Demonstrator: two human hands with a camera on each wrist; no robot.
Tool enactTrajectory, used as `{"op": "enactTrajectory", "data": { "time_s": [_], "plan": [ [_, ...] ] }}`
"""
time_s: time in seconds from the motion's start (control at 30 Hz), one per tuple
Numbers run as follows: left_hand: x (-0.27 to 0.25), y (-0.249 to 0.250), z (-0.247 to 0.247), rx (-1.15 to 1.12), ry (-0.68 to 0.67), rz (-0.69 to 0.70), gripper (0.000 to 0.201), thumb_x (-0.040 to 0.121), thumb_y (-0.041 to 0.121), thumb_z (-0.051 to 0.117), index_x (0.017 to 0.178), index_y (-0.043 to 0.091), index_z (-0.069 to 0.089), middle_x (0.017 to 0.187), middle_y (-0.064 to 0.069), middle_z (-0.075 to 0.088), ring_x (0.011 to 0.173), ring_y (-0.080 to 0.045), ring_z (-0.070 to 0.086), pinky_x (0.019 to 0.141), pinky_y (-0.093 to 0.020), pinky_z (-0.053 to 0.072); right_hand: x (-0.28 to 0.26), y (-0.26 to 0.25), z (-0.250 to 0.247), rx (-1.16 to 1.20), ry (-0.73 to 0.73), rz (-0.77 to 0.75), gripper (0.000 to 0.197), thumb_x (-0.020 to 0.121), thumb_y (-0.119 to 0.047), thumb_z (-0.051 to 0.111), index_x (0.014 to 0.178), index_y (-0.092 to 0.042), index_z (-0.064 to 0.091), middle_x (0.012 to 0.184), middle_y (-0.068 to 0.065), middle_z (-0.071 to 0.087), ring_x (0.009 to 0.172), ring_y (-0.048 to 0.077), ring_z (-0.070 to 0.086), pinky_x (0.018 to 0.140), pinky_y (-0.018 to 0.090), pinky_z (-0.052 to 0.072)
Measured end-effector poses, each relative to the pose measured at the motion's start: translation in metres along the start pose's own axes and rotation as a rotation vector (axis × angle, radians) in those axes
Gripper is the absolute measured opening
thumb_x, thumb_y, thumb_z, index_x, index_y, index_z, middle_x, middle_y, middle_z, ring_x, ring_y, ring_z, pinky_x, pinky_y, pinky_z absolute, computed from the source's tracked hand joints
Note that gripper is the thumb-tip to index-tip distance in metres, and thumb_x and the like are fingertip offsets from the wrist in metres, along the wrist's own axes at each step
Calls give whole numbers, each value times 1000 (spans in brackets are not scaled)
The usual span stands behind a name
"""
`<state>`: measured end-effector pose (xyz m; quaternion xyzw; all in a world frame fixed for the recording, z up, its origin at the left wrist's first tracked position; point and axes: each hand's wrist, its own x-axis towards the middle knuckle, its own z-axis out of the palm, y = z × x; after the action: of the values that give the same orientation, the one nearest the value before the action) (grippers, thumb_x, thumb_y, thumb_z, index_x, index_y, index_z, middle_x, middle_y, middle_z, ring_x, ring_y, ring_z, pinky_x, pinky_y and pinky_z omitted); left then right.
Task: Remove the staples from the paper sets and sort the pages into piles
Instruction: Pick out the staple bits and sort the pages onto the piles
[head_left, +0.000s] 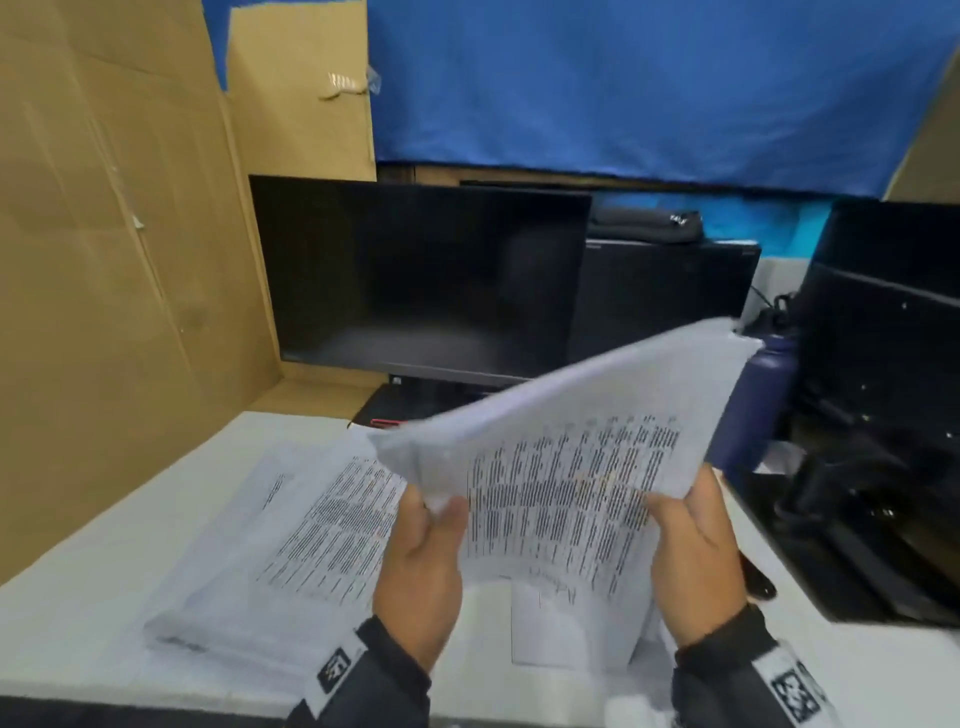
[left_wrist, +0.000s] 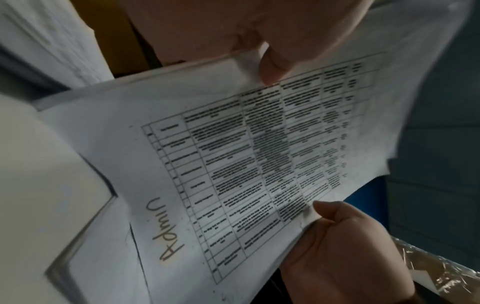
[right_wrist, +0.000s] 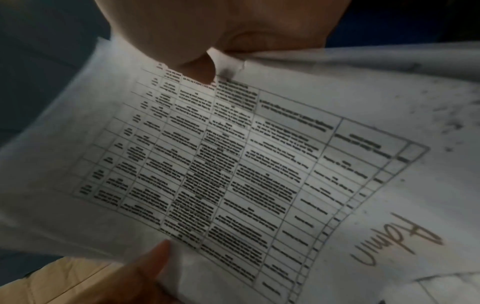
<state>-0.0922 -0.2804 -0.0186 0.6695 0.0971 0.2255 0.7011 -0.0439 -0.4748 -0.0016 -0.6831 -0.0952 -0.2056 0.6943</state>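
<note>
I hold a set of printed pages (head_left: 571, 467) raised above the white desk (head_left: 78, 597), its far corner tilted up to the right. My left hand (head_left: 439, 512) pinches the near left edge; my right hand (head_left: 670, 506) pinches the near right edge. The underside shows a printed table (left_wrist: 259, 154) with a handwritten word (right_wrist: 397, 240) beside it. In the wrist views the left thumb (left_wrist: 275, 61) and the right thumb (right_wrist: 197, 67) press on the sheet's edge. A thick pile of pages (head_left: 291, 545) lies on the desk at the left. No staple is visible.
A dark monitor (head_left: 426, 280) stands behind the papers, with cardboard (head_left: 104, 260) to the left. A blue bottle (head_left: 753, 405) and black equipment (head_left: 883, 415) crowd the right side. A loose sheet (head_left: 545, 629) lies under my hands. A clear plastic-lined box (left_wrist: 441, 273) sits nearby.
</note>
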Motion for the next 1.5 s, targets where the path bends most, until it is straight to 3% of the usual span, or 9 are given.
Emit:
{"op": "enactTrajectory", "data": {
  "time_s": [0.17,0.3,0.53,0.77,1.0,1.1,1.17,1.23,1.5],
  "plan": [
    [-2,10,2,78,-91,108,21,102,7,55,116,17,67,86,23,67,88,18,62,72,-2,42,3,-12,-2,-19,9,-90,42,98,8,40,111,-28,57,104,-26,68,99,-9,62,79,7,46],
    [4,19,2,-6,-117,77,25,91,50,58,113,63,57,116,24,72,110,2,66,98,-34,49,2,-5,-3,-141,-35,-93,45,96,5,48,111,-37,53,108,-32,66,103,-9,62,89,26,48],
    [2,16,8,32,-91,220,31,89,46,57,119,54,57,114,7,73,107,-22,69,97,-58,53,21,-30,2,-55,-8,-232,40,96,4,50,124,-24,46,110,-23,67,103,2,65,86,26,51],
    [4,33,17,-9,-49,323,35,92,46,47,123,60,38,114,33,64,107,8,63,77,-11,54,32,-45,13,-119,53,-357,35,90,-12,49,121,-24,40,107,-23,63,100,4,64,77,21,53],
    [15,44,17,17,-93,354,45,106,20,43,148,33,32,130,8,62,114,-3,64,78,-13,57,48,-66,10,-226,64,-408,85,84,-5,59,154,-29,16,155,-3,34,138,11,42,114,44,40],
    [20,54,17,23,-89,390,39,108,28,41,146,32,38,127,11,65,114,-5,66,81,-16,57,56,-73,8,-267,50,-473,93,85,1,56,158,-29,8,158,-19,21,144,-10,21,120,22,25],
    [26,60,18,54,-67,394,30,109,25,41,138,30,47,118,12,68,107,-4,68,77,-14,56,60,-76,6,-362,56,-517,84,86,2,57,155,-28,22,137,-21,33,119,-31,27,97,-3,28],
    [33,65,18,65,-51,370,23,109,20,41,124,32,54,106,17,70,100,-2,68,71,-12,55,64,-77,4,-461,51,-560,69,87,-3,60,146,-33,39,123,-9,34,104,-28,35,80,-6,32],
    [33,72,14,-22,-95,268,26,107,13,44,111,33,62,104,13,77,98,-8,73,82,-31,59,73,-78,-1,-556,68,-626,35,81,-1,66,114,-12,62,121,5,42,98,-4,39,86,-7,25]
  ]
}}
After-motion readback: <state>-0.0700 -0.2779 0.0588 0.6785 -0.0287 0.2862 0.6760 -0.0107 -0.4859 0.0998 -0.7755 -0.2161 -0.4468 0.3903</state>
